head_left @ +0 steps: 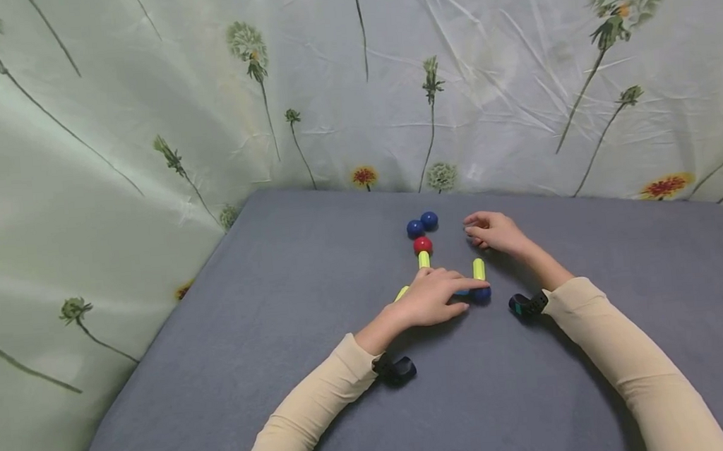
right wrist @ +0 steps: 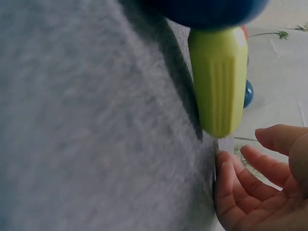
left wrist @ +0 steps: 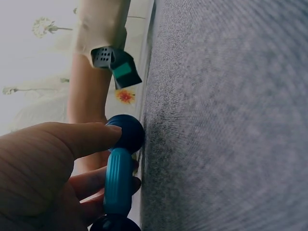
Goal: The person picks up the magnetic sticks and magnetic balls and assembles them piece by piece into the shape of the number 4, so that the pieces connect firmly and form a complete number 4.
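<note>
My left hand (head_left: 434, 296) lies over a low assembly of balls and rods. In the left wrist view its thumb presses a dark blue ball (left wrist: 129, 134), with fingers behind the ball and the light blue rod (left wrist: 118, 180) joined to it. Another dark ball (left wrist: 115, 224) sits at that rod's other end. A yellow rod (head_left: 479, 269) extends from the held ball toward the back. My right hand (head_left: 492, 233) hovers just beyond this rod's free end, fingers loosely curled around nothing. Left of it, a second yellow rod (head_left: 424, 259) meets a red ball (head_left: 423, 245); the left hand hides its near end.
Two blue balls (head_left: 415, 229) stand close together behind the red ball. Part of another yellow rod (head_left: 402, 292) pokes out beside the left hand. The grey tabletop (head_left: 248, 319) reaches back to a flower-printed curtain (head_left: 340, 114). Each wrist wears a black strap device.
</note>
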Available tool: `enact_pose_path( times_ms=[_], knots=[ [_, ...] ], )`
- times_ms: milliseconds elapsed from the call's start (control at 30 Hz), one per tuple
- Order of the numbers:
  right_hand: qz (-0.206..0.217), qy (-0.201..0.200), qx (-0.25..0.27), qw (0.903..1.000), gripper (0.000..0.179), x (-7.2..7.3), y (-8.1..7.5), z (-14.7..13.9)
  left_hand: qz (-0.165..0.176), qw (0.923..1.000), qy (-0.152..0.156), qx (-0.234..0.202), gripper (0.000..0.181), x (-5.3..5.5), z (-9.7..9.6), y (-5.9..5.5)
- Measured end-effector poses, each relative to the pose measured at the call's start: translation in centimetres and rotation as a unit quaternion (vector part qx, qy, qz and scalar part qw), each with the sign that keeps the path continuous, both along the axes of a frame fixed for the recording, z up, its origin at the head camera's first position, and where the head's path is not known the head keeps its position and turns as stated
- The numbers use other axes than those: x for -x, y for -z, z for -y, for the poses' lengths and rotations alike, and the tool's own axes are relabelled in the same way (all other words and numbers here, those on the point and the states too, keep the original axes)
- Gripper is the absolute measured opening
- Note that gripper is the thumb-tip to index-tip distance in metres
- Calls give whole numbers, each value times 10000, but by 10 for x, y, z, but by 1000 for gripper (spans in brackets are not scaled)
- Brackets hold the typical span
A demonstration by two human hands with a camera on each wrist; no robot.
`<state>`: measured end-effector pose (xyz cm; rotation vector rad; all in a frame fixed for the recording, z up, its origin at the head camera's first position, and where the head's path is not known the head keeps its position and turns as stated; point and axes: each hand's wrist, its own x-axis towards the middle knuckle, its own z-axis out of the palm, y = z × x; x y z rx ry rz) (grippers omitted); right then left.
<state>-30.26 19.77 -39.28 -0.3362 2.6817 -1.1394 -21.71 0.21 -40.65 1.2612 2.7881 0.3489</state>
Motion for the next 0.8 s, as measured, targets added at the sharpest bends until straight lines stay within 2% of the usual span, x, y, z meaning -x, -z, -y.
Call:
enact_pose_path(
  times_ms=[167,500,667,800],
  knots=[
    [-312,-221,-237,9990,38,7,0,9,-18,10000,9,54,47,0,-3,-3],
    [-444,-656,-637,9948,42,18,-1,19,-26,10000,0,17,42,0,-6,-6],
    [-485,-806,-634,9935,46,21,-3,21,-50,9999,-81,65,41,-1,-8,-9],
    [-770,-1155,-640,9882,51,25,-5,24,-72,9997,-175,159,42,-1,-11,-9]
  ],
)
